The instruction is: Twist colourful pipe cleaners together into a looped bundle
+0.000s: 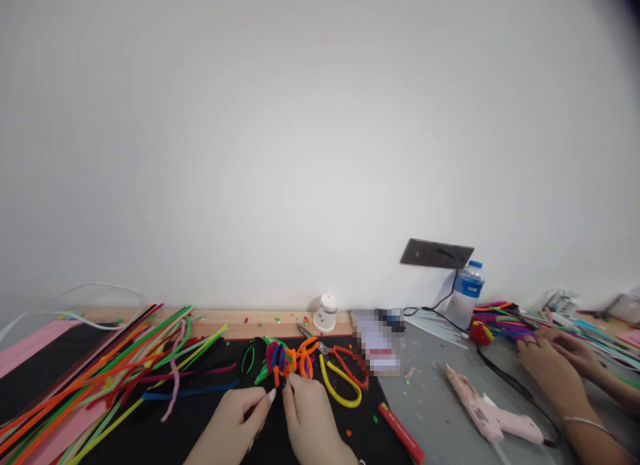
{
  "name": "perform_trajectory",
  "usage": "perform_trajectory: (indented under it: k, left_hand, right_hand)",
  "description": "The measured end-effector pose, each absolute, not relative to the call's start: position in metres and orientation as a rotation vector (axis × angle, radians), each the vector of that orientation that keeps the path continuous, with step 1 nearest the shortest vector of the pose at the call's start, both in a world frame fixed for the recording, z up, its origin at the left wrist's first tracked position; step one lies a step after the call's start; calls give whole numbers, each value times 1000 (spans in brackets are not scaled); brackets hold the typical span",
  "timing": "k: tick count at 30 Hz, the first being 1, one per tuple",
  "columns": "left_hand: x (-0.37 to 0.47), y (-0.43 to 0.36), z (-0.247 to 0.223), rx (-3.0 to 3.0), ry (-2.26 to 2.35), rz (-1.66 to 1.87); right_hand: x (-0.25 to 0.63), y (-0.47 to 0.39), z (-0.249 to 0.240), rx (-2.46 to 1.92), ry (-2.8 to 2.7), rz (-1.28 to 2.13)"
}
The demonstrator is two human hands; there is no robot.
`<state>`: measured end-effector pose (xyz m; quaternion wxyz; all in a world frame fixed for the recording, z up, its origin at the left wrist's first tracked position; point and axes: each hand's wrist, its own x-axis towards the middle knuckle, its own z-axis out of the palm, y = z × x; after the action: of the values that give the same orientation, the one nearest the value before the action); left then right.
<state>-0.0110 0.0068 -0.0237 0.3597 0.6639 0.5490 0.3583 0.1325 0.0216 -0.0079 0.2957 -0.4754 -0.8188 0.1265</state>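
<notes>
Just beyond both hands [313, 415], touching them: multicoloured bundle of pipe-cleaner loops [276, 358].

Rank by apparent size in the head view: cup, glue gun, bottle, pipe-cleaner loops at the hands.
1. Glue gun
2. Bottle and pipe-cleaner loops: too close to rank; one tall, the other wide and ragged
3. Cup

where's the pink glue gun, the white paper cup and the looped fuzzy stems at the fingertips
pink glue gun [495, 421]: head view, on its body
white paper cup [325, 315]: head view, on its side wall
looped fuzzy stems [275, 358]: head view, on the purple-and-blue loops
</notes>
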Motion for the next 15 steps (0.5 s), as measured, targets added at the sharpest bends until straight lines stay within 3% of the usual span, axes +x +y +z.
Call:
perform_trajectory:
  k: [4, 15]
  left_hand:
    - [-13, 6, -18, 1865, 1480, 922]
    - [-9, 1, -18, 1596, 1303, 928]
  right_hand:
    - [130, 19, -6, -1301, -2235, 197]
    - [135, 15, 3, -1113, -2031, 543]
